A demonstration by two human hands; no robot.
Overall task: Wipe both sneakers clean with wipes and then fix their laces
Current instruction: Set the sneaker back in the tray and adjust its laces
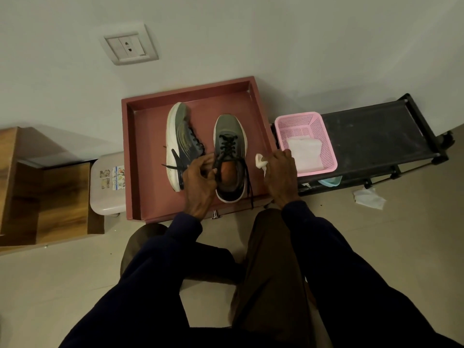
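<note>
A seated person leans over a red tray (130, 159) set on the floor against the far wall, two sneakers inside it. The left hand (200, 179) grips the right sneaker (229, 136), which stands upright with its toe to the wall, fingers curled round the left rim of its opening. The right hand (281, 172) pinches a crumpled wipe (259, 160) in bent fingers just right of that shoe, over the tray's right edge and apart from the upper. The left sneaker (178, 136) lies on its side, white sole turned left.

Fresh wipes (305, 151) sit in a pink basket (326, 136) on a black rack (376, 131) just right of the tray. A spent wipe (369, 197) lies on the floor near the rack, which suggests some cleaning is behind the person.

The job looks to be in its wiping stage, with the right sneaker in hand for attention. How clean either shoe is cannot be told from this angle. The laces (248, 182) of the upright shoe trail loose over the tray's near edge, and those of the other spill out too, so the lace fixing on both appears to remain undone.
</note>
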